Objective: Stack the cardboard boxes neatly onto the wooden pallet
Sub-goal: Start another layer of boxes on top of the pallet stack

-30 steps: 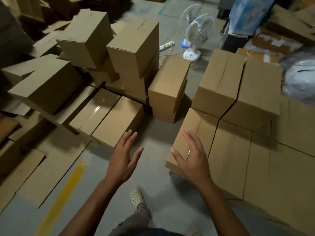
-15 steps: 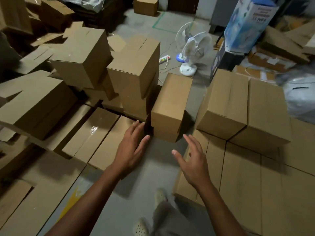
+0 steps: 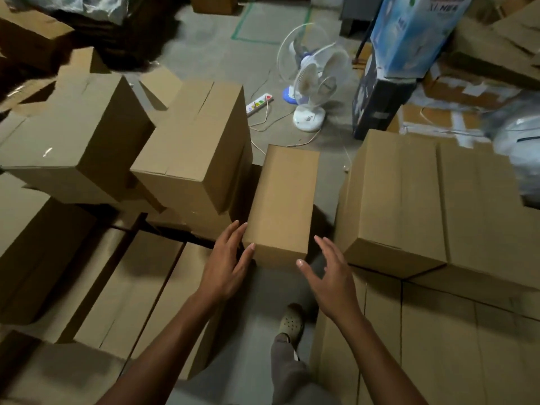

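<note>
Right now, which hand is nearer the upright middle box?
Left. The left hand lies against the left edge of the box; the right hand hovers beside its right corner.

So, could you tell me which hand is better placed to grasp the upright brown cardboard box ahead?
Left: the left hand is at the edge of the upright brown cardboard box; the right hand looks slightly off it.

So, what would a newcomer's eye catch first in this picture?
Most striking is the tall brown cardboard box standing upright in the centre, with the open left hand at its near left edge and the open right hand close to its right side. Behind it stands a white table fan, and stacked brown cardboard boxes fill the right side.
</note>
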The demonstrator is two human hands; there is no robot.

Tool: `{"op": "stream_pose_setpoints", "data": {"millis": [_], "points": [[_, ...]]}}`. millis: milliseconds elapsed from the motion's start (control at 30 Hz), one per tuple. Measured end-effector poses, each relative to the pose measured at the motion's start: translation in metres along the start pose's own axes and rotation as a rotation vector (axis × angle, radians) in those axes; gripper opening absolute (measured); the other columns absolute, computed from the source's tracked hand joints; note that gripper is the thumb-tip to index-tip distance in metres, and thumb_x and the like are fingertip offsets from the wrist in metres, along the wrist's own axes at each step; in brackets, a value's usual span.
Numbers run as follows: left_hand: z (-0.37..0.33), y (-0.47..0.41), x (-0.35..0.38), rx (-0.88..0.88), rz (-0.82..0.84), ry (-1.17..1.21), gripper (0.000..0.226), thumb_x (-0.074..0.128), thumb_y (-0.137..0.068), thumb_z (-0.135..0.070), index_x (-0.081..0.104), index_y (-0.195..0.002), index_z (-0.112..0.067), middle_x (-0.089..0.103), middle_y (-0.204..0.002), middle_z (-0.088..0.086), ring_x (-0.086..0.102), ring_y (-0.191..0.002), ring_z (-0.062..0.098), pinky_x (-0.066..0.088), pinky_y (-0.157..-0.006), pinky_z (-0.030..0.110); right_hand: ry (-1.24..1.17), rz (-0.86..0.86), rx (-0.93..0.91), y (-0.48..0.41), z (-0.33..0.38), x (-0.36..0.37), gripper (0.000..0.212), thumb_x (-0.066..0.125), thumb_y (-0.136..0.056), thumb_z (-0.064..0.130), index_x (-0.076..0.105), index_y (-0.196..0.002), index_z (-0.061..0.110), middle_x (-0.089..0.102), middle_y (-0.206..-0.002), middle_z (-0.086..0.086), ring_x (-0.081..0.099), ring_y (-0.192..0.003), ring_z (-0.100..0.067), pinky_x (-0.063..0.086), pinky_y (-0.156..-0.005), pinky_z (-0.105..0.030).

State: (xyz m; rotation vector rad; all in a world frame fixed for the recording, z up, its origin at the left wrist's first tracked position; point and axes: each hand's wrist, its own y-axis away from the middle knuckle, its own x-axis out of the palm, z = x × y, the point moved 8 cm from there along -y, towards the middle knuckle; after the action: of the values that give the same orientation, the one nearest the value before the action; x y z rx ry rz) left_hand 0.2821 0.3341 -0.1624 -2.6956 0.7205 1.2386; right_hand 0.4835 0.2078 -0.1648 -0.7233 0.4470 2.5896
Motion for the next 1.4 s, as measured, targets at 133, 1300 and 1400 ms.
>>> {"op": "stream_pose_setpoints", "data": {"millis": [133, 1300, 1400], "points": [[0.013, -0.076, 0.025, -0.046, 0.074, -0.007, 0.065, 0.036, -0.098, -0.058, 0.033, -0.156, -0.028, 0.026, -0.163, -0.003, 0.03, -0.147, 0.016, 0.037, -0.115, 0.045, 0.065, 0.027, 0.111, -0.083, -0.033, 0.006, 0.066, 0.063, -0.095, 0.045, 0.038, -0.153, 0.027, 0.031, -0.161, 0.002, 0.034, -0.145, -0.017, 0.038, -0.114, -0.04], [0.125, -0.241, 0.063, -0.542, 0.194, 0.743, 0.042, 0.031, -0.107, -0.047, 0.058, -0.129, -0.023, 0.062, -0.11, -0.017, 0.055, -0.101, 0.0, 0.039, -0.078, 0.025, -0.474, -0.265, 0.687, -0.204, -0.113, 0.087, 0.064, 0.036, -0.096, 0.07, 0.042, -0.147, 0.032, 0.05, -0.147, 0.003, 0.047, -0.135, -0.024, 0.039, -0.111, -0.043], [0.098, -0.247, 0.024, -0.448, 0.166, 0.764, 0.046, 0.035, -0.105, -0.053, 0.066, -0.123, -0.023, 0.069, -0.115, -0.006, 0.062, -0.108, 0.013, 0.043, -0.079, 0.028, -0.508, -0.312, 0.623, -0.2, -0.064, 0.064, 0.074, 0.041, -0.095, 0.068, 0.029, -0.157, 0.029, 0.035, -0.159, 0.006, 0.036, -0.145, -0.02, 0.031, -0.119, -0.041]]}}
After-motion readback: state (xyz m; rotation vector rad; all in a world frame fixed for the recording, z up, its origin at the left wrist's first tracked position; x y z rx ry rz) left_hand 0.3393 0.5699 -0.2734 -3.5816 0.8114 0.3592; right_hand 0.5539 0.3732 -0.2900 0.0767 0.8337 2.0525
